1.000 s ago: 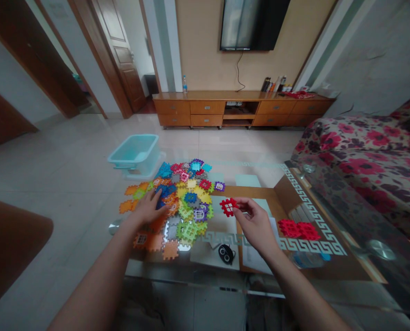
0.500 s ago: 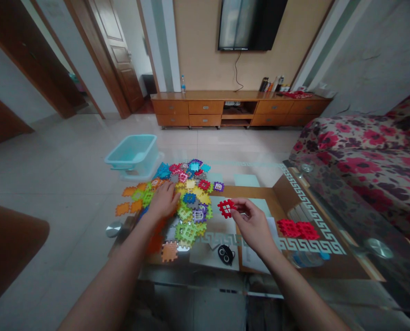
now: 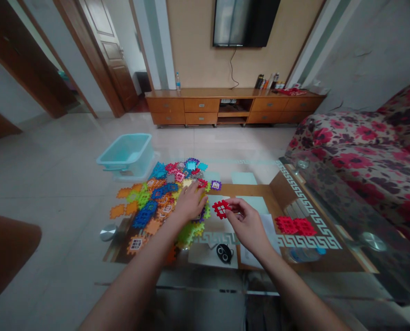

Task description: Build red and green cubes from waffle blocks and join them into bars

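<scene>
a red tile (image 3: pixel 221 209) with a white window pattern was held above the table, just right of the mixed heap. the right hand (image 3: pixel 246 220) had it pinched by its right edge, thumb and fingertips closed on it, most of the tile jutting out.

the left hand (image 3: pixel 190 202) lay palm down over the heap (image 3: pixel 144 214), fingers loosely extended near another red tile (image 3: pixel 202 183); whether it gripped anything could not be told.

as far as could be judged, little was done: two red stacks (image 3: pixel 296 226) stood side by side on the right, while most tiles, in blue, orange, green, yellow and purple, lay jumbled.

glass ran between the right hand and the stacks, giving it sideways room. the stacks sat near the table's patterned border (image 3: pixel 310 242). orange tiles (image 3: pixel 117 211) marked the heap's left edge, and a teal bin (image 3: pixel 135 161) stood beyond its far left side.
</scene>
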Available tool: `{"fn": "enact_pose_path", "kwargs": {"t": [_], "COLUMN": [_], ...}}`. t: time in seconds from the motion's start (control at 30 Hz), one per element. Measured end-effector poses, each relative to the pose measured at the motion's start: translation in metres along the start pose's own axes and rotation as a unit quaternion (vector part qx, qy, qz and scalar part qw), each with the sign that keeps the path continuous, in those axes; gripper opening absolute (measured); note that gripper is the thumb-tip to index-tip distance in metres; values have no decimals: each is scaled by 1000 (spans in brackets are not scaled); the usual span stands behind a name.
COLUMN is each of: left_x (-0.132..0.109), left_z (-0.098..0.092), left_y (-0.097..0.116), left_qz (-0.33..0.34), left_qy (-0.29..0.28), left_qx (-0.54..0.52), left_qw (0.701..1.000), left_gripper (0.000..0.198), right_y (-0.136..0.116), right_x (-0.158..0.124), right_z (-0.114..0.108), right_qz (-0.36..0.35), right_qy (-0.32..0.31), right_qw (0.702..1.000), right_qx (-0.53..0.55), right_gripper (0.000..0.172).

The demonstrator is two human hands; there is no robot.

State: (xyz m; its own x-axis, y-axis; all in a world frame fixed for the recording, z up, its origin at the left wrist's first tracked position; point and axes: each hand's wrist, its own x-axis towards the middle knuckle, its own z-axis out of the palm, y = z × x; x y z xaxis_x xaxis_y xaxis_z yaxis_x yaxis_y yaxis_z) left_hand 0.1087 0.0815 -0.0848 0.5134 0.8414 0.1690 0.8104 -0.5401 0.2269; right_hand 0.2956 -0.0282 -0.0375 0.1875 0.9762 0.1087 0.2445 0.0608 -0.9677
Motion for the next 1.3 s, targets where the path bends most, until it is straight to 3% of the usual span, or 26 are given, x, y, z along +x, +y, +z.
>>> {"fn": "enact_pose_path", "kwargs": {"t": [0.2, 0.47, 0.57, 0.67, 0.8, 0.9, 1.07, 1.2, 1.3], "left_x": [2, 0, 2, 7, 8, -3, -32, -49, -57], "left_z": [6, 8, 4, -2, -15, -25, -37, -48, -53], "left_y": [2, 2, 2, 4, 11, 21, 44, 57, 54], "left_qz": [-20, -27, -18, -4, -17, -86, -169, -183, -154], "left_qy": [-40, -25, 7, 77, 175, 191, 155, 82, 98], "left_qx": [-7, 8, -8, -66, -207, -334, -553, -586, -565], "left_qw": [999, 999, 1000, 995, 962, 919, 801, 785, 805], "left_gripper": [47, 48, 46, 38, 18, 3, 47, 30, 17], "right_y": [1, -3, -4, -2, -1, -3, -10, -16, -21], "right_x": [-1, -2, -2, -1, 3, 4, 1, -4, -6], "right_z": [3, 3, 2, 3, 1, -1, -3, -2, -2], "right_qz": [-6, 4, 2, 0, 19, 76, 170, 202, 226], "right_qy": [-4, -11, -10, -5, 14, 23, 17, 2, 2], "right_qw": [1000, 1000, 1000, 1000, 999, 991, 954, 927, 913], "right_qx": [-3, -11, -12, 2, 46, 108, 245, 317, 340], "right_gripper": [18, 16, 16, 17, 20, 25, 37, 37, 38]}}
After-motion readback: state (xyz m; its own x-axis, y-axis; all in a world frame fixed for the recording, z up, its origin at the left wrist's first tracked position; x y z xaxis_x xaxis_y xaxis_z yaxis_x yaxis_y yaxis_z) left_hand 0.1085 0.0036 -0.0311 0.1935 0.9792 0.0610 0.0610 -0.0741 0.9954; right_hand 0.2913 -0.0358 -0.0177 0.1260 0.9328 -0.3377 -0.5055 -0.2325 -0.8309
